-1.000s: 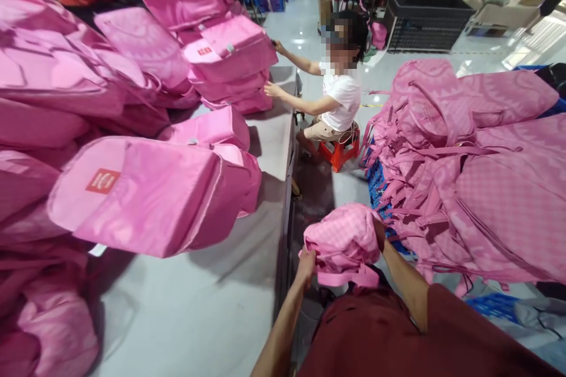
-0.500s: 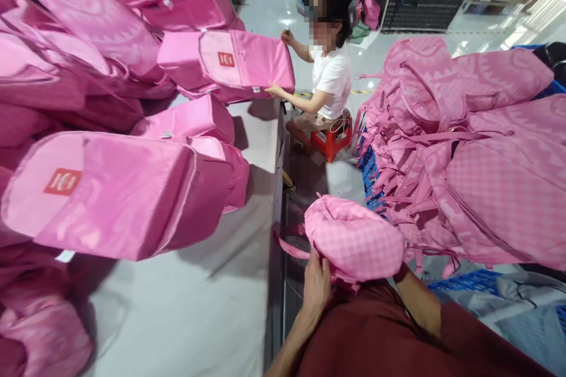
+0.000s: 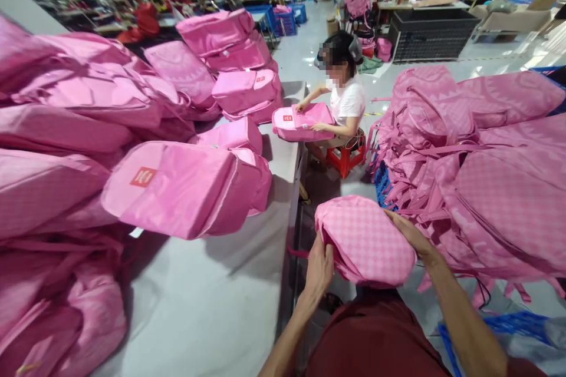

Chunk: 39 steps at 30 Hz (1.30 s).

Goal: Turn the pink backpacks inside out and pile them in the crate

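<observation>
A pink checked backpack (image 3: 365,241) is held up in front of my body, over the gap beside the table. My left hand (image 3: 320,265) pinches its left edge, thumb on the near side. At the bag's upper right edge lies my right hand (image 3: 409,232), gripping it, with the fingertips partly hidden. A thin pink strap (image 3: 299,253) dangles to the left of my left hand. On the table beside me rests a pink backpack with a red label (image 3: 177,188), its back turned up.
Pink backpacks (image 3: 57,182) are heaped along the left of the pale table (image 3: 212,306). A co-worker (image 3: 347,97) on a red stool (image 3: 346,156) handles a labelled backpack (image 3: 305,121) at the table edge. More backpacks (image 3: 508,182) pile over blue crates on the right.
My right hand has come from beneath the backpack to its upper right edge. The co-worker's backpack is now lower and closer to their body. The camera view has tilted up.
</observation>
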### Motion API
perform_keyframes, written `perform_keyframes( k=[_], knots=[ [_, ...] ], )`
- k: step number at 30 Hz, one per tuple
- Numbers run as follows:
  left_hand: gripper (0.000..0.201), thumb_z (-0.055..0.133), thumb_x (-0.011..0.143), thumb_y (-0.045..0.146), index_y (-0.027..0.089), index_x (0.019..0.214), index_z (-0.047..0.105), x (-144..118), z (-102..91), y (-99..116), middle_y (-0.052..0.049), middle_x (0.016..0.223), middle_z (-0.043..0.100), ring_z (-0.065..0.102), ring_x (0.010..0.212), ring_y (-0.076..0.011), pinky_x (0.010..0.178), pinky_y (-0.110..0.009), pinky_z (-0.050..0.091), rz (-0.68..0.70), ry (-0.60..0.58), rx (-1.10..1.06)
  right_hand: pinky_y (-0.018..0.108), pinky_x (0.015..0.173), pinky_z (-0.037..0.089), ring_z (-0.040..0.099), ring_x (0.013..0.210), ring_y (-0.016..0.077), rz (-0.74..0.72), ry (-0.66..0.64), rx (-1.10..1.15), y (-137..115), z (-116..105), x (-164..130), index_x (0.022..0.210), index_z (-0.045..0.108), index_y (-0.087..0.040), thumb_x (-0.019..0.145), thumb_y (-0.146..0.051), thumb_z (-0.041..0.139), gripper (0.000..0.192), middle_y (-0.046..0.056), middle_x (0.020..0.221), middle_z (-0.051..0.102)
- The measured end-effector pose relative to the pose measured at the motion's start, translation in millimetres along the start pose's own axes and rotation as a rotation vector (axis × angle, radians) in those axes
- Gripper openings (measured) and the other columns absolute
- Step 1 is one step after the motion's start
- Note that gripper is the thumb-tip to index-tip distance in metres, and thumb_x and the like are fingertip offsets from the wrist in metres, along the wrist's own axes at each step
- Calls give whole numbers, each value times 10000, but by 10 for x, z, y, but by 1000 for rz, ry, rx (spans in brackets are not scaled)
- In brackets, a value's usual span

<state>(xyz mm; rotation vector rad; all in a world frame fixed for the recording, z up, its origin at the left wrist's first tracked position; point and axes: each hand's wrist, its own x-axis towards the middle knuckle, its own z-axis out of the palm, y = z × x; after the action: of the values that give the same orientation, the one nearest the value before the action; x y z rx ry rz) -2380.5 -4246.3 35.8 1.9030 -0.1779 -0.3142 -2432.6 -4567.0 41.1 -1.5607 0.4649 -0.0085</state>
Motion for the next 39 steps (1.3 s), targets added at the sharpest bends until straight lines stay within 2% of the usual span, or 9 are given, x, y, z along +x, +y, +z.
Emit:
perform_keyframes(
  k=[4, 8, 13, 16, 18, 24, 29, 33, 39],
  knots=[
    [760, 481, 1001, 262, 53, 1731, 447, 208, 248, -75, -257, 1746, 534, 547, 1615, -347, 1385, -493, 374, -28, -110, 77, 539, 1312, 475, 644, 1476, 402, 95, -166, -111, 246, -89, -52, 1458, 767, -206, 855, -806, 856, 855, 162, 1589, 701],
    [841, 486, 978, 301, 27, 1763, 364, 301, 438, -352, -281, 1806, 432, 451, 1679, -391, 1405, -554, 334, -72, -102, 101, 542, 1250, 528, 703, 1379, 415, 99, 10, -241, 625, 151, -80, 1362, 775, -145, 847, -779, 784, 817, 202, 1442, 777],
    [1142, 675, 888, 429, 118, 1839, 122, -92, 500, -852, -235, 1919, 174, 229, 1779, -384, 1432, -541, 271, -88, -37, -53, 469, 973, 601, 796, 1122, 399, 37, 190, -422, 938, 466, -249, 1118, 808, -178, 940, -826, 559, 717, 189, 1150, 852],
    [1310, 797, 772, 382, 176, 1834, 59, -406, 614, -1131, -253, 1856, 337, 461, 1669, -369, 1276, -463, 513, -296, -109, -275, 424, 839, 560, 819, 1013, 404, -4, 259, -615, 1047, 581, -403, 998, 803, -197, 1024, -866, 396, 783, 215, 1029, 849],
    [1299, 818, 732, 331, 184, 1823, 128, -529, 691, -1203, -238, 1769, 488, 572, 1574, -338, 1220, -408, 547, -380, -156, -320, 401, 784, 531, 828, 957, 392, -26, 289, -721, 1090, 621, -477, 991, 812, -196, 1068, -880, 278, 871, 224, 991, 847],
    [960, 690, 688, 250, 90, 1617, 506, -494, 520, -773, -246, 1504, 697, 742, 1188, -388, 1068, -536, 613, -430, -218, -217, 368, 657, 423, 786, 720, 324, -131, 321, -928, 967, 596, -377, 930, 840, -160, 1065, -945, 42, 1128, 215, 813, 816],
    [619, 619, 728, 234, 118, 1332, 687, -567, 164, -571, -174, 1372, 746, 666, 1289, -365, 1191, -486, 517, -288, -254, -155, 366, 636, 354, 756, 669, 298, -226, 321, -1008, 912, 590, -105, 912, 843, -142, 1051, -951, -1, 1178, 220, 767, 796],
    [801, 652, 680, 232, 109, 1470, 630, -644, 156, -746, -185, 1491, 695, 624, 1395, -374, 1262, -471, 460, -330, -193, -159, 375, 648, 347, 782, 741, 319, -242, 211, -1013, 1107, 599, -49, 1051, 882, -149, 1082, -880, -61, 1194, 213, 858, 827],
    [1056, 714, 698, 251, 188, 1715, 440, -572, 605, -700, -203, 1633, 631, 564, 1545, -392, 1294, -472, 447, -361, -27, -233, 354, 651, 366, 766, 741, 301, -209, 221, -1122, 1003, 579, 6, 1150, 876, -178, 1183, -750, 92, 971, 192, 879, 832]
  ],
)
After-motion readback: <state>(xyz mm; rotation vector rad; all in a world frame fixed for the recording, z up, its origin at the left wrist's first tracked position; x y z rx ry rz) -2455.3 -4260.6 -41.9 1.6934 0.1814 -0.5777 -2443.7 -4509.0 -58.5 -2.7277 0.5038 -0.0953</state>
